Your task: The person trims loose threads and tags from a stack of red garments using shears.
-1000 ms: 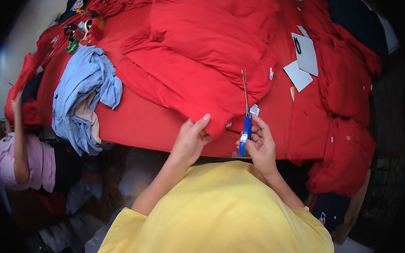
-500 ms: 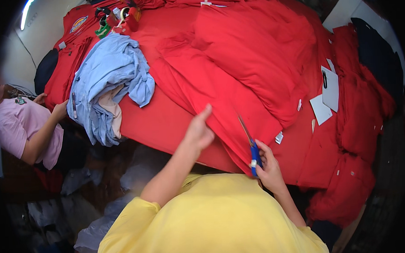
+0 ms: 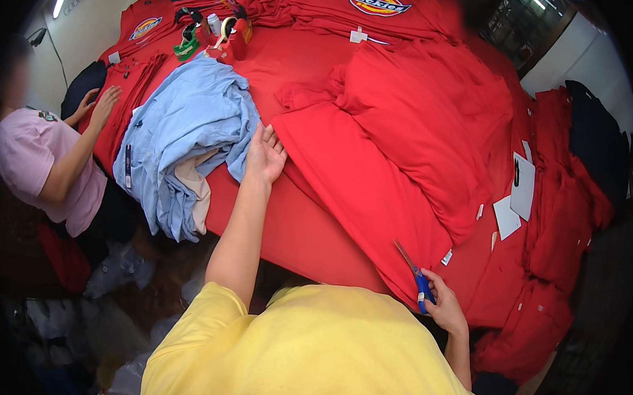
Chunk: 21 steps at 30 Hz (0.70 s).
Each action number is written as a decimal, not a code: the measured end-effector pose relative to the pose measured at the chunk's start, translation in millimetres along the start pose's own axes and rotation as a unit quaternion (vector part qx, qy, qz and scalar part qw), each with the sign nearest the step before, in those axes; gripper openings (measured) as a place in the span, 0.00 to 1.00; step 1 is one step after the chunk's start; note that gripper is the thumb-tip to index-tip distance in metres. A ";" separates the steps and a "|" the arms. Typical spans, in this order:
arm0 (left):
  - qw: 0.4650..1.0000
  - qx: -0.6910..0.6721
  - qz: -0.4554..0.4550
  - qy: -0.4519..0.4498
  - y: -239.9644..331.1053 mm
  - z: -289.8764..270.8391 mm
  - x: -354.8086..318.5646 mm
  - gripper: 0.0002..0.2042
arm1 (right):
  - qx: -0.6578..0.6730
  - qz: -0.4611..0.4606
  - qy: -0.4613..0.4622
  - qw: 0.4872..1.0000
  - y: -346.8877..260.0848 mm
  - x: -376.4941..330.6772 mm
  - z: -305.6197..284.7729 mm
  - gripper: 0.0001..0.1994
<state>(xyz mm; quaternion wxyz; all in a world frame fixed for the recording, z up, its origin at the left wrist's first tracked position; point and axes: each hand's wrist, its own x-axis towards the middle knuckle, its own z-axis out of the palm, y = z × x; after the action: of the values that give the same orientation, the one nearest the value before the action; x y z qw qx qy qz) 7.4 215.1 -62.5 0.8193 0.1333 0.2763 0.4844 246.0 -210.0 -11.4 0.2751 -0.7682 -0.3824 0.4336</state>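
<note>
The left hand point(image 3: 264, 157) is stretched out over the worktop point(image 3: 301, 240), with its palm showing. Its fingers are a little bit spread, and they pinch nothing. It is between a big red piece of clothing point(image 3: 372, 184) and a blue heap of cloth point(image 3: 193, 122), close to both. I can't tell if the fingertips touch the red one.

The right hand point(image 3: 445, 301) is down by the front edge of the worktop. Its fingers are curled around the blue handles of the scissors point(image 3: 423, 289). The thin blades point up and to the left, over the low end of the red clothing (they look close together). A small white tag point(image 3: 447, 257) is near them.

The red clothing lies across the middle of the worktop, all soft and bumpy at the top. The blue heap is to the left of it, with a pale pink cloth point(image 3: 195, 190) poking out. Behind the blue heap is a roll of tape point(image 3: 227, 28). On the right lie two white cards point(image 3: 524, 188), next to more red clothes point(image 3: 552, 215). A person in a pink shirt point(image 3: 50, 167) is at the left side, both hands near some red cloth point(image 3: 125, 100).
</note>
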 end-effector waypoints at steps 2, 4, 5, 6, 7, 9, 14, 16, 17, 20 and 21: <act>0.995 0.100 0.025 0.003 -2.3 -4.5 11.1 0.08 | 0.000 -0.018 -0.057 0.998 -11.9 5.1 -10.3 0.31; 0.982 0.182 0.027 -0.044 7.8 -7.1 28.3 0.06 | -0.060 -0.084 -0.099 0.990 -29.3 20.3 -30.1 0.31; 0.972 0.222 0.015 -0.071 16.2 10.1 33.3 0.08 | -0.097 -0.083 -0.091 0.988 -43.8 28.5 -45.7 0.27; 0.959 0.264 0.010 -0.097 29.8 28.5 40.0 0.09 | -0.091 -0.148 -0.056 0.983 -53.7 38.5 -65.9 0.26; 0.951 0.290 0.060 -0.091 35.4 59.5 48.8 0.08 | -0.097 -0.181 0.032 0.978 -59.8 48.0 -86.4 0.24; 0.908 0.277 0.092 -0.300 46.6 137.0 52.3 0.25 | -0.053 -0.077 0.243 0.966 -39.9 67.6 -155.2 0.22; 0.613 0.615 0.219 -0.445 46.1 208.9 -1.6 0.27 | 0.005 -0.207 0.550 0.809 -57.0 87.0 -154.4 0.26; 0.539 0.765 0.136 -0.324 26.1 153.3 0.4 0.25 | 0.129 -0.219 0.392 0.884 -62.1 89.1 -107.1 0.27; 0.542 0.776 0.214 -0.242 6.6 111.6 3.6 0.24 | 0.171 -0.217 0.334 0.901 -63.6 93.1 -74.1 0.27; 0.427 0.798 0.416 -0.081 -34.2 7.3 5.7 0.23 | 0.159 -0.181 0.195 0.951 -62.7 108.5 7.5 0.30; 0.365 0.800 0.474 -0.048 -43.4 -12.5 0.6 0.24 | 0.091 -0.181 0.171 0.964 -63.4 111.8 29.6 0.31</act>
<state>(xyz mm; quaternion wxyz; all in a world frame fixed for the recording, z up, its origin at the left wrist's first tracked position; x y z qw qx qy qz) 31.6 193.6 -94.0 -0.0239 0.8584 0.3856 0.3375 235.0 -79.7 -28.5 0.4789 -0.7207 -0.4214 0.2716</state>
